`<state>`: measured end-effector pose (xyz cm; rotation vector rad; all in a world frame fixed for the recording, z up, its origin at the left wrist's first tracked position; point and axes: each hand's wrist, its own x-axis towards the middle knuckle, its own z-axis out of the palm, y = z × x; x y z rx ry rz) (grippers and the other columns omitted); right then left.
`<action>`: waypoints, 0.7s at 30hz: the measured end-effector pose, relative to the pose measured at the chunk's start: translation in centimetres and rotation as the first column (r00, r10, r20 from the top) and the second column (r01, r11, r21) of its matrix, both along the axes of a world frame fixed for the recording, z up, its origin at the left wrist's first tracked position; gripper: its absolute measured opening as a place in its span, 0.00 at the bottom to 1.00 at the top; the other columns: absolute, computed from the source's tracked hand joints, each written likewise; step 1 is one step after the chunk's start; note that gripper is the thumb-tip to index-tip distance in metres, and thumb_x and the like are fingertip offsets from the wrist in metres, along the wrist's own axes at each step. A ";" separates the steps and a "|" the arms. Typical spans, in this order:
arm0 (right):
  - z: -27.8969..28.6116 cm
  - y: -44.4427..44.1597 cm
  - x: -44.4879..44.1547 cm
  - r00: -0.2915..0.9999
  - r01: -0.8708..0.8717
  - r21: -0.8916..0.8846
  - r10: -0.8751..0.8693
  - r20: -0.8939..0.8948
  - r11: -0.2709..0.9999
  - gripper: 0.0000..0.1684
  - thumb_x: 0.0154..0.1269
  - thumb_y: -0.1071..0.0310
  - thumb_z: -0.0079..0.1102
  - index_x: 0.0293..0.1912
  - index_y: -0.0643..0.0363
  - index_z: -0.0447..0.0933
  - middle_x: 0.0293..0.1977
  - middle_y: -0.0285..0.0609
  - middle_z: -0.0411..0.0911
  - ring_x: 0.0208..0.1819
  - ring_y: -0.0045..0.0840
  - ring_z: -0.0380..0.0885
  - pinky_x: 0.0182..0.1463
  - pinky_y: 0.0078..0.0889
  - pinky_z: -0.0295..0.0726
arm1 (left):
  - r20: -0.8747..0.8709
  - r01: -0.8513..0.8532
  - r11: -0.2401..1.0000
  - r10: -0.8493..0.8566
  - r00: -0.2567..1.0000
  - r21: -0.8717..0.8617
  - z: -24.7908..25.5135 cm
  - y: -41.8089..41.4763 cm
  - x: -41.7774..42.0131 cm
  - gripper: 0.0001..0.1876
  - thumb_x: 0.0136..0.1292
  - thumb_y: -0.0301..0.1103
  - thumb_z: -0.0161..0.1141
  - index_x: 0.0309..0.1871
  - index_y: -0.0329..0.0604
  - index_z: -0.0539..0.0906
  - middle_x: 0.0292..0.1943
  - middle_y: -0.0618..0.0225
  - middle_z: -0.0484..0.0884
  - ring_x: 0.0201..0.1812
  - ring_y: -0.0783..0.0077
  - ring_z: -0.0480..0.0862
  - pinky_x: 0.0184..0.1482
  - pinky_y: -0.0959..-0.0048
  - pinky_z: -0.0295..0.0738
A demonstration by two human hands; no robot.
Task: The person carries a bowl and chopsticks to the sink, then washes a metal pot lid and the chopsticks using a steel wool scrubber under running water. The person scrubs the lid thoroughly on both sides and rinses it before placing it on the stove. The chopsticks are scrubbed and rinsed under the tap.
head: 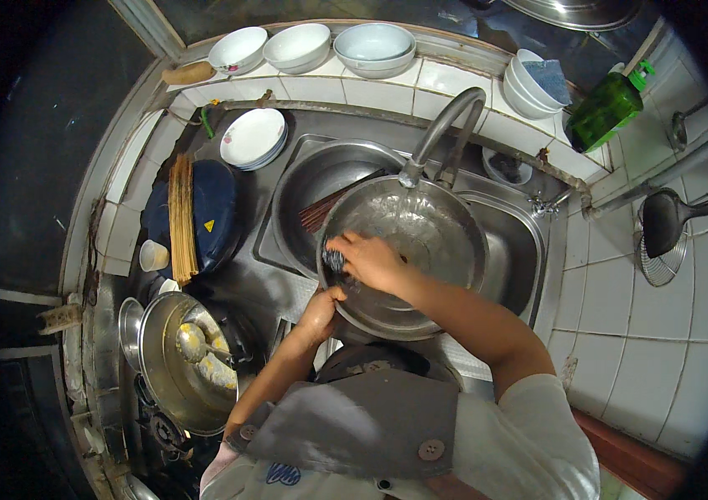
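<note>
A large round metal basin (pixel 448 250) is tilted over the double sink, with water falling into it from the curved faucet (pixel 451 125). My left hand (pixel 323 312) grips its lower left rim, thumb over the edge. Inside the basin, my right hand (pixel 369 259) presses a dark scouring pad (pixel 334 256), which looks like steel wool, against the left inner wall. Behind and to the left, a second metal basin (pixel 294 181) sits in the left sink bowl and holds a bundle of dark chopsticks (pixel 323 212).
Stacked white plates (pixel 253 137) and light chopsticks (pixel 182 219) on a dark blue lid (pixel 220 200) lie left. A large pot (pixel 166 350) with a ladle stands lower left. Bowls (pixel 298 49) and a green bottle (pixel 607 112) line the tiled ledge. The right sink bowl (pixel 510 250) is partly covered.
</note>
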<state>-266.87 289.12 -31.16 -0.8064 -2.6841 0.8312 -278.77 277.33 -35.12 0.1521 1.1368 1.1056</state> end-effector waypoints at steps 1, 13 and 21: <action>-0.9 0.9 -0.4 0.999 0.044 0.030 -0.044 -0.007 0.999 0.24 0.50 0.70 0.60 0.49 0.50 0.68 0.41 0.46 0.70 0.39 0.42 0.76 0.41 0.42 0.76 | -0.006 0.009 1.000 -0.009 1.000 -0.002 0.5 -0.1 0.1 0.21 0.48 0.27 0.48 0.49 0.35 0.72 0.43 0.62 0.77 0.43 0.64 0.76 0.49 0.65 0.69; -3.9 7.7 6.6 0.814 0.374 0.271 -0.454 0.362 0.887 0.22 0.54 0.64 0.55 0.51 0.47 0.68 0.43 0.43 0.70 0.44 0.37 0.74 0.41 0.40 0.76 | -0.034 -0.018 1.000 0.018 0.999 -0.005 1.8 0.4 0.9 0.25 0.49 0.28 0.50 0.54 0.34 0.69 0.47 0.58 0.76 0.47 0.62 0.76 0.52 0.64 0.69; 1.8 0.4 3.9 0.996 -0.075 0.012 0.075 -0.045 0.997 0.30 0.52 0.68 0.54 0.57 0.41 0.64 0.53 0.39 0.66 0.47 0.38 0.72 0.44 0.37 0.76 | -0.072 0.099 0.994 -0.102 0.992 -0.043 -0.1 1.2 0.5 0.26 0.49 0.28 0.49 0.56 0.36 0.66 0.44 0.63 0.76 0.43 0.65 0.77 0.47 0.64 0.73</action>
